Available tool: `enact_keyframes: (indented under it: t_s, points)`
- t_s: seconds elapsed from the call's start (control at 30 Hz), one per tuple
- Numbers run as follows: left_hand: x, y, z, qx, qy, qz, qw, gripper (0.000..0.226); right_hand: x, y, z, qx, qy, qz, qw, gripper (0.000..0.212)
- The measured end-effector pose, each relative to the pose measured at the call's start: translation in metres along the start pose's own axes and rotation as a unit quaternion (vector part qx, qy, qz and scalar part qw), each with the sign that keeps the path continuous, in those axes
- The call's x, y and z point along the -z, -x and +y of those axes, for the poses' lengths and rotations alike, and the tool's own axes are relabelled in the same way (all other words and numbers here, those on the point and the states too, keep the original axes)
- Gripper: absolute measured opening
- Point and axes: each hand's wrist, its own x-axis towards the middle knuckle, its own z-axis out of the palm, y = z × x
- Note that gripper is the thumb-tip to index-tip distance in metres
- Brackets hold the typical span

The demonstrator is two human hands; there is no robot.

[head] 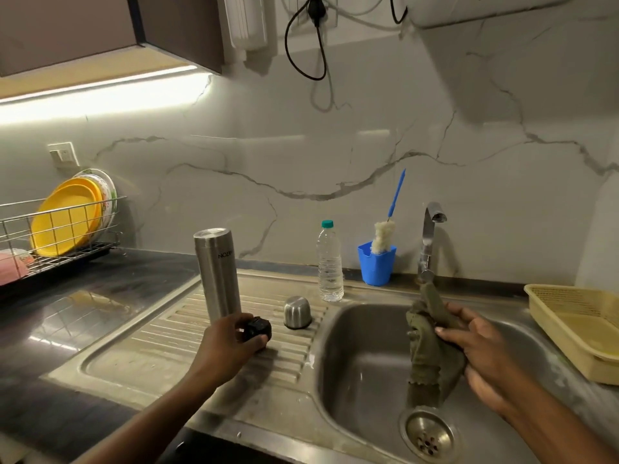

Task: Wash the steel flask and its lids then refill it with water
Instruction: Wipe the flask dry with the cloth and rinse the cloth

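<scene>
My left hand (231, 339) pinches the black lid (258, 331) on the drainboard (160, 349), just before the standing flask (217, 272). My right hand (475, 346) grips the cloth (428, 356) over the sink (365, 346). When I lift the lid, my hand could knock the flask over.

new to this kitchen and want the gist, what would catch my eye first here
The tall steel flask standing on the drainboard draws the eye first, with the left hand gripping a small black lid in front of it. Over the sink basin, the right hand holds an olive cloth below the tap. At far left, bright yellow plates lean in a wire rack.
</scene>
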Motion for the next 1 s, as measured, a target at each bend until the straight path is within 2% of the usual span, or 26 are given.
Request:
enact_keyframes:
  t_s: [0.17,0.3,0.37,0.47,0.53,0.6,0.7,0.77,0.87,1.0]
  points:
    - [-0.002,-0.001,-0.006,0.000,-0.024,-0.018,1.000,0.050,0.004,-0.004,0.002,0.017,0.031,-0.009,0.999,0.041]
    - [-0.001,0.000,-0.002,-0.010,-0.054,-0.027,0.998,0.071,0.004,-0.007,0.005,0.015,0.035,-0.010,0.999,0.043]
    - [0.000,0.001,0.007,-0.064,-0.072,-0.020,0.995,0.076,0.003,-0.007,0.006,0.018,0.034,-0.009,0.999,0.042]
    - [-0.006,-0.010,0.034,-0.165,-0.120,-0.021,0.979,0.069,0.002,-0.006,0.005,0.019,0.042,0.002,0.999,0.033]
    - [-0.018,-0.025,0.052,-0.191,-0.159,-0.042,0.968,0.067,0.001,-0.006,0.005,0.014,0.030,0.014,0.999,0.026]
    - [-0.034,-0.043,0.065,-0.181,-0.193,-0.078,0.961,0.062,0.001,-0.008,0.006,0.008,0.021,0.022,1.000,0.025]
    - [-0.056,-0.067,0.077,-0.119,-0.269,-0.140,0.945,0.038,0.004,-0.010,0.008,0.012,0.020,0.029,0.999,0.025]
    - [-0.066,-0.078,0.077,-0.083,-0.310,-0.162,0.933,0.030,0.007,-0.011,0.010,0.019,0.034,0.032,0.999,0.025]
    - [-0.075,-0.087,0.073,-0.071,-0.316,-0.159,0.933,0.023,0.011,-0.015,0.010,0.032,0.039,0.046,0.998,0.026]
    - [-0.080,-0.088,0.074,-0.108,-0.272,-0.116,0.949,0.033,0.014,-0.019,0.011,0.035,0.039,0.059,0.997,0.028]
